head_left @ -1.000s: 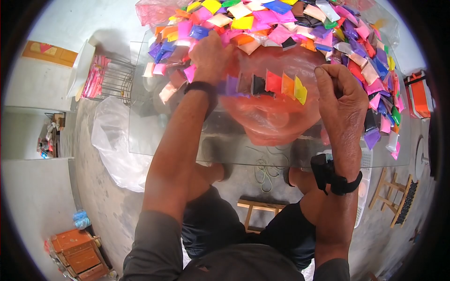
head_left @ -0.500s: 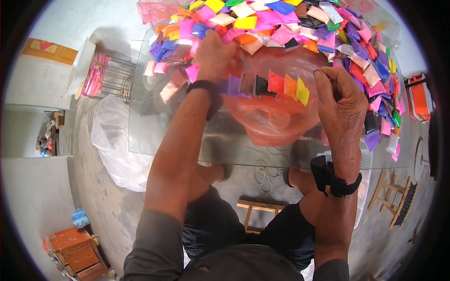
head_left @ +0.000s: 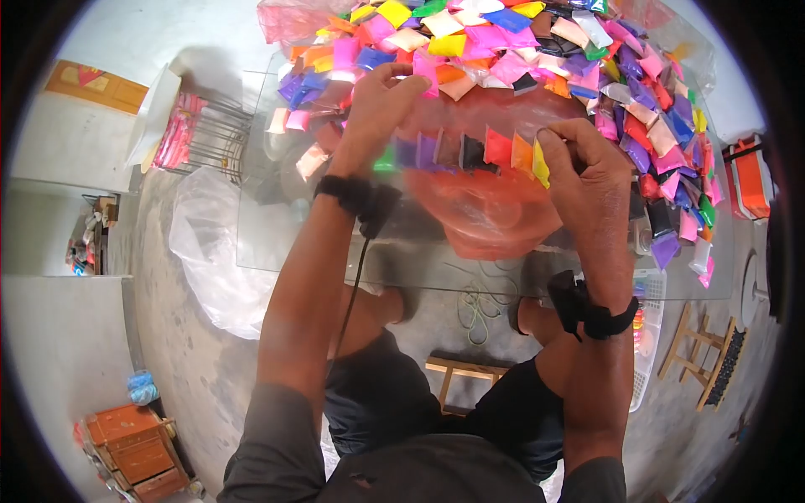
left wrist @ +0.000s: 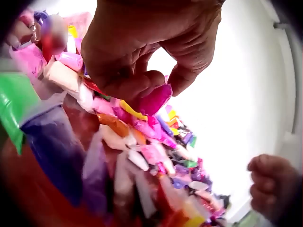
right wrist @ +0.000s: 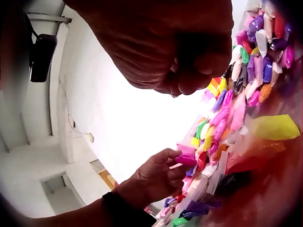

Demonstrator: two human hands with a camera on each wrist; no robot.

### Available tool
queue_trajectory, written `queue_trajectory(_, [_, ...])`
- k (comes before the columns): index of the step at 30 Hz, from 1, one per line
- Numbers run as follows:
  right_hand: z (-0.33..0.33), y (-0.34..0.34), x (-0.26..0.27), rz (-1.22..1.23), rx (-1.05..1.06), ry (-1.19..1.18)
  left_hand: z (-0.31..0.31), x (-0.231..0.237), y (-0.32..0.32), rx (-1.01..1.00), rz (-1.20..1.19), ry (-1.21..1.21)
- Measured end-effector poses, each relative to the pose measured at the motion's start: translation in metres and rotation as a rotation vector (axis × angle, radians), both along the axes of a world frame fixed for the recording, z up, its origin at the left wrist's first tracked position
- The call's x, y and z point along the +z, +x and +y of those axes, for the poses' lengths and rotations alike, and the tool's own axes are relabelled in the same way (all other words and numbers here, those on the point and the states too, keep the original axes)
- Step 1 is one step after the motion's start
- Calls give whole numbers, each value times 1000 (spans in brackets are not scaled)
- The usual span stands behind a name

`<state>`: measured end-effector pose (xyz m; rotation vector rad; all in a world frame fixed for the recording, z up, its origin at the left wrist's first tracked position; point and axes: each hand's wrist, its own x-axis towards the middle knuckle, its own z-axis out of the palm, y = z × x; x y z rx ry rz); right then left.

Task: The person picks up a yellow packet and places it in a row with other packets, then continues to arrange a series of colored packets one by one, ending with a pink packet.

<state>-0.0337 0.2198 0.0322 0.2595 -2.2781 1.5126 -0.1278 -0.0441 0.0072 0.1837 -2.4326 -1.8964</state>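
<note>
My left hand [head_left: 381, 109] pinches a magenta packet [left wrist: 157, 100] between thumb and fingers, in front of the big heap of colourful packets [head_left: 495, 38]. Below it runs a row of small packets: green [head_left: 384, 159], purple, brown, black [head_left: 475, 153], red [head_left: 498, 148], orange [head_left: 521, 152] and yellow [right wrist: 275, 127]. This row lies over a reddish plastic bag [head_left: 495, 226] on the glass table. At the row's right end is my right hand [head_left: 591, 163], fingers curled, with nothing seen in its grasp; in the head view its thumb overlaps the yellow packet's edge.
The heap curves round the far and right sides of the glass table [head_left: 310, 243]. Left of the table sits a clear plastic bag [head_left: 218, 260], near a wire rack [head_left: 210, 138]. A white basket [head_left: 646, 369] and a wooden stool [head_left: 461, 377] stand below the near edge.
My left hand has drawn back from the heap with a magenta packet, and the green packet is now uncovered. The right hand has moved left, up to the yellow packet.
</note>
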Motion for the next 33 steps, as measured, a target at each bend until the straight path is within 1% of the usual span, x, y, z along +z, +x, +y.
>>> queue_trajectory(1, [-1,-1,-1,3,0,0,2,7,10,0,3,0])
queue_trajectory(3, [-4,-3,-2,-68,143,-152,5,17,31,-159,3,432])
queue_trajectory(4, [-6,-4,-1,-67,142,-149,9,20,40,-160,4,435])
queue_trajectory(6, [-10,-3,2,-32,167,-167,23,23,58,-171,-9,561])
queue_trajectory(7, [-12,-2,3,-35,166,-160,41,40,76,-152,-17,579])
queue_trajectory(10, [-20,0,3,-93,163,-102,54,37,94,-143,-58,651])
queue_trajectory(11, [-25,0,1,-120,216,-192,54,30,98,-201,-24,639])
queue_trajectory(12, [-29,1,0,-146,269,-282,56,26,100,-199,-25,647])
queue_trajectory(14, [-37,2,1,-145,269,-306,60,20,105,-227,-52,535])
queue_trajectory(16, [-38,3,-1,-146,268,-332,60,17,111,-239,-39,522])
queue_trajectory(18, [-37,2,-5,-144,273,-153,65,17,115,-132,-100,740])
queue_trajectory(19, [-38,1,-8,-152,272,-150,64,12,116,-129,-108,745])
queue_trajectory(21, [-41,0,-12,-119,217,-88,62,2,117,-217,9,609])
queue_trajectory(25, [-45,4,-14,-90,230,-127,63,0,119,-179,5,658])
queue_trajectory(28, [-46,7,-17,-133,194,-52,62,2,124,-162,-21,631])
queue_trajectory(30, [-49,6,-16,-85,159,12,63,-2,120,-141,160,394])
queue_trajectory(31, [-50,6,-10,-61,153,18,63,1,119,-152,184,397])
queue_trajectory(33, [-54,14,0,-318,325,-384,60,7,124,-178,103,398])
